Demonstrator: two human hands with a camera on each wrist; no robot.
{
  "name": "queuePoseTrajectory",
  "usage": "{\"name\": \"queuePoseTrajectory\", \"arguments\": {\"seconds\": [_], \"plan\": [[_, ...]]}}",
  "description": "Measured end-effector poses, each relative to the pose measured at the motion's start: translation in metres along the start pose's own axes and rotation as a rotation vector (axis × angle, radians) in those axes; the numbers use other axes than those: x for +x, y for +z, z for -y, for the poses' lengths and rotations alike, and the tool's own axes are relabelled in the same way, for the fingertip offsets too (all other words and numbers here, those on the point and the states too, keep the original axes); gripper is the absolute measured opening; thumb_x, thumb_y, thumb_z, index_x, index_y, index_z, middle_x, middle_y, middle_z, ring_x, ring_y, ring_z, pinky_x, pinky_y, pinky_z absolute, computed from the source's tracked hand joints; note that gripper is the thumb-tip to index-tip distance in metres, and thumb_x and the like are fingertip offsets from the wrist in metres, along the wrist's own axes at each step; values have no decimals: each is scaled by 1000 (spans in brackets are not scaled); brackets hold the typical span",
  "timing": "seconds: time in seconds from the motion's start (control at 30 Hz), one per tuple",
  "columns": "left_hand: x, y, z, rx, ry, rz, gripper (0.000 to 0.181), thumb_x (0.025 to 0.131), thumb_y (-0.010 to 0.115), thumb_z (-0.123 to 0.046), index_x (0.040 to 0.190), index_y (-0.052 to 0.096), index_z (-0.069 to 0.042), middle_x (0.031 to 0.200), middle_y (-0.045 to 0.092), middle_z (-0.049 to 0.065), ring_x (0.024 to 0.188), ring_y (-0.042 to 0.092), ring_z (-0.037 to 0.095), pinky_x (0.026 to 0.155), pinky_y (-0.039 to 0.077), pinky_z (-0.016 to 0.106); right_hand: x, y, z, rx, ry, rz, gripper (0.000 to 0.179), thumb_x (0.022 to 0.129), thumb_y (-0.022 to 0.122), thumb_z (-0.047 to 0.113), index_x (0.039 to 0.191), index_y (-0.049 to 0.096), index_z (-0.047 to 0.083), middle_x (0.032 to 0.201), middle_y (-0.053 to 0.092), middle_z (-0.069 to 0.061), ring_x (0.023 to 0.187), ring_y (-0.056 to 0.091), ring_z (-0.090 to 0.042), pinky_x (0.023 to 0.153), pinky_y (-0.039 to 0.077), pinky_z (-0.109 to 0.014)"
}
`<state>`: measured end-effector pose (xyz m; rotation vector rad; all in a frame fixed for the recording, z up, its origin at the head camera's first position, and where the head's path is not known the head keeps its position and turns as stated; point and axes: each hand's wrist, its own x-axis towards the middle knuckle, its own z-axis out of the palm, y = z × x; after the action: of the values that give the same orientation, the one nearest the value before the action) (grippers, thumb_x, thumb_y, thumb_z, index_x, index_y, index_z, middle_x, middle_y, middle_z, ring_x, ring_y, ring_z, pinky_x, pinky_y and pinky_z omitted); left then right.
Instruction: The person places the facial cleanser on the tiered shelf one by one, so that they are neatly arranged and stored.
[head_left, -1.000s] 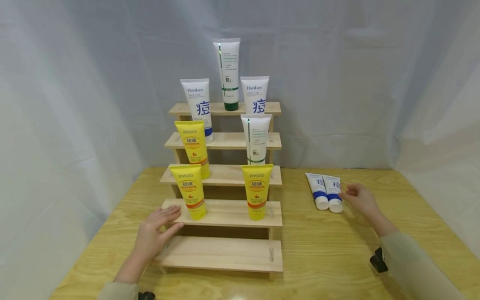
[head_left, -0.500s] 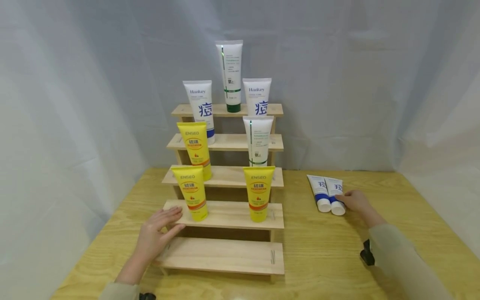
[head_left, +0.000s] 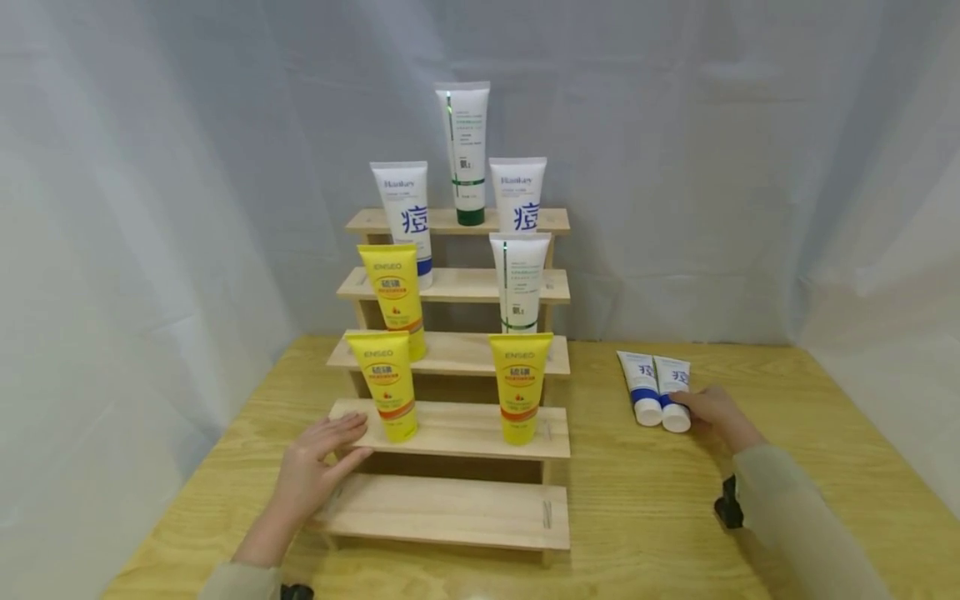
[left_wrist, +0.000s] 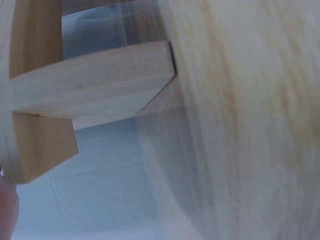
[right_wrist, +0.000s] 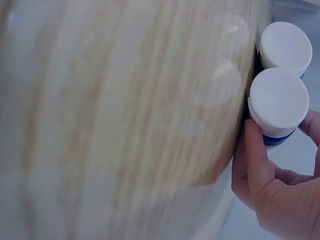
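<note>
My right hand (head_left: 716, 412) grips the right one of two white squeeze tubes lying side by side on the table. Thumb and fingers (right_wrist: 257, 155) are on either side of this tube (right_wrist: 280, 100), close to its white cap. The left tube (head_left: 640, 379) lies against it. My left hand (head_left: 311, 462) rests at the left end of the wooden step stand (head_left: 450, 508), its fingers extended on the second step from the bottom. In the left wrist view only a sliver of the hand shows beside the stand's side frame (left_wrist: 95, 82).
Two yellow tubes (head_left: 386, 387) stand on the second step, beside my left fingers. Higher steps carry another yellow tube (head_left: 393, 292), white-and-blue tubes (head_left: 405, 212) and white-and-green tubes (head_left: 468, 150). A pale curtain (head_left: 675, 167) hangs behind the table (head_left: 637, 500).
My right hand has moved left onto the right lying tube and taken hold of it. The left hand stays at the stand. The whole view has shifted slightly.
</note>
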<state>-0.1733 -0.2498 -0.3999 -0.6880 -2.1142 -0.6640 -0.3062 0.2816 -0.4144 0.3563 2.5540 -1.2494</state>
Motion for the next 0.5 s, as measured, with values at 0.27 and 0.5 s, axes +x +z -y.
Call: {"name": "queuePoseTrajectory", "arguments": {"seconds": [0.27, 0.5], "plan": [[0, 1, 0, -3, -1, -1, 35, 55, 79, -6, 88, 68, 0, 100, 65, 10, 90, 61, 27, 92, 36, 34, -7, 3, -4, 247, 69, 7, 67, 86, 52, 26, 123, 23, -21, 105, 40, -22, 79, 49, -18, 66, 47, -23], [1, 1, 0, -7, 1, 1, 35, 55, 79, -5, 88, 68, 0, 100, 64, 11, 90, 61, 28, 95, 34, 29, -16, 0, -9, 416, 86, 24, 70, 88, 52, 26, 128, 16, -19, 109, 36, -23, 75, 49, -16, 63, 48, -23]]}}
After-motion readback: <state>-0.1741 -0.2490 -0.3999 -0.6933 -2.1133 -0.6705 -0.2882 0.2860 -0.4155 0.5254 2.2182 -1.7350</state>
